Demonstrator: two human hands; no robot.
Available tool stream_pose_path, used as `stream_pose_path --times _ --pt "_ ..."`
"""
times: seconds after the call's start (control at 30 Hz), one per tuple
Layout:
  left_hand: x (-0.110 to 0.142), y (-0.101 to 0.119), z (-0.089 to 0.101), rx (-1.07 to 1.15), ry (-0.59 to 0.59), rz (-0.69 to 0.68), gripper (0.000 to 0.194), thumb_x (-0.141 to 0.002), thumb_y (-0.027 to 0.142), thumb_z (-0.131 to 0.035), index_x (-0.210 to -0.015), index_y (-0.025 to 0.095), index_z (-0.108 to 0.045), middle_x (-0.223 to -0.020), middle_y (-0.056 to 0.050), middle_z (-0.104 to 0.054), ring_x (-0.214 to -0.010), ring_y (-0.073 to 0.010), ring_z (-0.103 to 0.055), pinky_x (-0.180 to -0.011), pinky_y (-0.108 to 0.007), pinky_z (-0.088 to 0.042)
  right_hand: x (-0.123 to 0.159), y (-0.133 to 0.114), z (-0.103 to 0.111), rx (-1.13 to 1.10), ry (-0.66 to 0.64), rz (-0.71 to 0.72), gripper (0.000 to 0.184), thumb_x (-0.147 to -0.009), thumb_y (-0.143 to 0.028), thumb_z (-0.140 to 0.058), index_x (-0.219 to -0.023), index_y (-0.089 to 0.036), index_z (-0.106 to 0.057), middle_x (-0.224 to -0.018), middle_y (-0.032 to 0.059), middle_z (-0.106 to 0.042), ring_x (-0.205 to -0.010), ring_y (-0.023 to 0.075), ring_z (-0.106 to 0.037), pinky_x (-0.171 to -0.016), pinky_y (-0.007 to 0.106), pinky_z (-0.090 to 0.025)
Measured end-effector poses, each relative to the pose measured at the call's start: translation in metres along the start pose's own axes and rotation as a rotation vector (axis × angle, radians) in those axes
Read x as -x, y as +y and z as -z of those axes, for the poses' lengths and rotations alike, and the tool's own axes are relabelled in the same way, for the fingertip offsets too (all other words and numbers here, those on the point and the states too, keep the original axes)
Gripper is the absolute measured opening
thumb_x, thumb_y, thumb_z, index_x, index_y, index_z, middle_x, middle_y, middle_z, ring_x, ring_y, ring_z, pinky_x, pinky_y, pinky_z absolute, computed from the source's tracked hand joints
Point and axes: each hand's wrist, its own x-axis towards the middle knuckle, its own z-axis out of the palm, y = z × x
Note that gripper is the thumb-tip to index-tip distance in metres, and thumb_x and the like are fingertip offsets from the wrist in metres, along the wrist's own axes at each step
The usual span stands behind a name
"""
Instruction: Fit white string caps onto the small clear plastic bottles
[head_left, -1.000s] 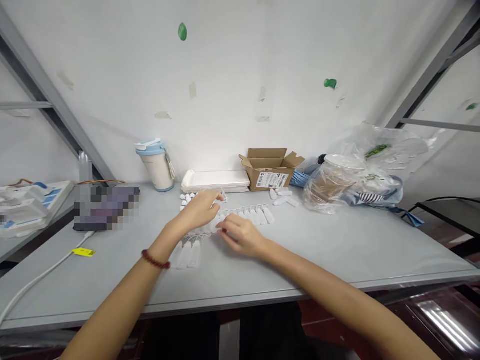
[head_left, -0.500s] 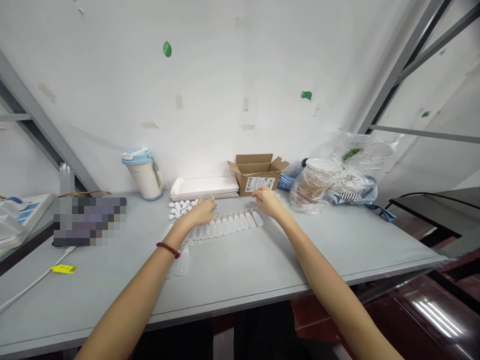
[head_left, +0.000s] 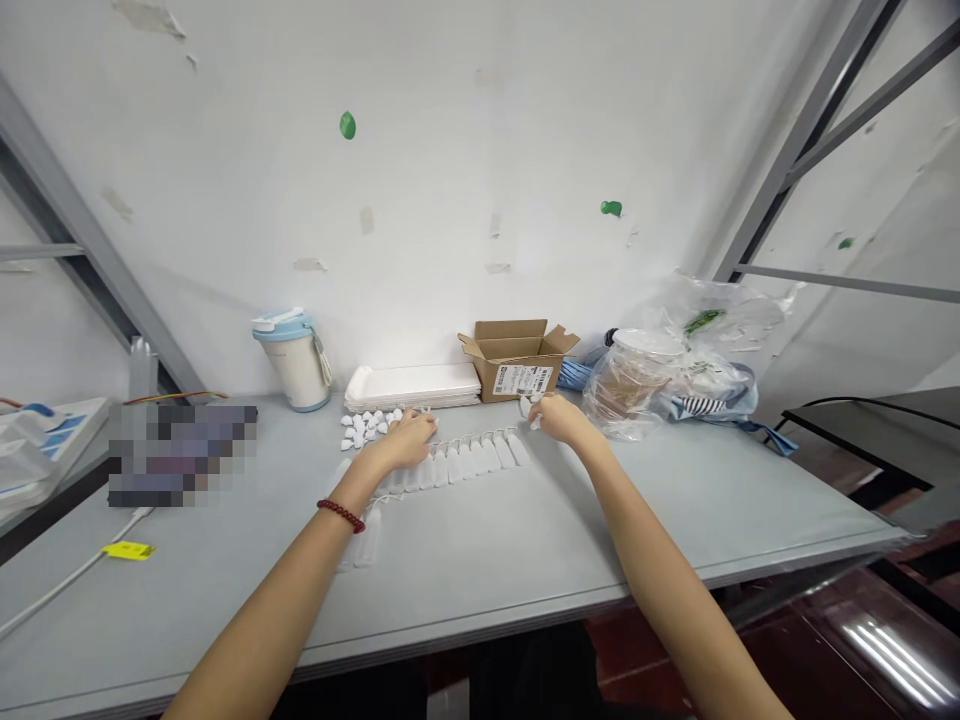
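Well in front of the open cardboard box (head_left: 517, 382) and to its left, a translucent plastic tag (head_left: 368, 540) lies flat; closer to the box, a slanting row of corded white tags (head_left: 465, 461) stretches across its front. The left hand (head_left: 409, 440) rests over that row's left end, fingers bent; I cannot tell whether they grip anything. Just in front of the box's right side, the right hand (head_left: 562, 418) has thumb and fingers together, pinching a small white plastic piece (head_left: 530, 409). The step in hand looks like picking up that piece; the next move seems to call for a light, steady pinch clear of the cords.
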Motion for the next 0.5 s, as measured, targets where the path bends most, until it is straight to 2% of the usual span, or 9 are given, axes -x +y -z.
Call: stream_pose_path --times 0.2,0.33,0.5 --pt "0.004 -0.002 0.001 -0.014 0.006 0.014 0.059 -0.067 0.000 -0.040 -0.122 0.014 -0.056 -0.141 -0.011 -0.046 -0.120 -0.0299 -0.044 -0.097 -0.044 -0.041 0.000 0.000 -0.002 0.018 -0.041 0.000 0.036 -0.078 -0.002 -0.051 -0.102 -0.019 -0.072 -0.111 0.0134 -0.065 -0.104 0.0218 -0.059 -0.079 0.024 -0.041" --pt "0.007 -0.009 -0.001 -0.020 0.028 0.021 0.058 -0.071 0.003 -0.039 -0.125 0.014 -0.055 -0.143 -0.011 -0.044 -0.121 -0.0307 -0.044 -0.100 -0.044 -0.039 -0.001 -0.001 -0.003 0.035 -0.043 0.005 0.038 -0.078 0.000 -0.049 -0.106 -0.017 -0.069 -0.112 0.0137 -0.065 -0.103 0.0210 -0.060 -0.078 0.024 -0.041" --pt "0.006 -0.011 -0.003 -0.011 0.036 0.001 0.064 -0.070 0.004 -0.040 -0.131 0.021 -0.050 -0.146 -0.008 -0.040 -0.126 -0.0316 -0.040 -0.100 -0.047 -0.038 -0.001 -0.004 -0.007 0.081 -0.044 -0.004 0.037 -0.078 -0.001 -0.048 -0.107 -0.014 -0.068 -0.113 0.0164 -0.064 -0.103 0.0227 -0.060 -0.078 0.027 -0.042"
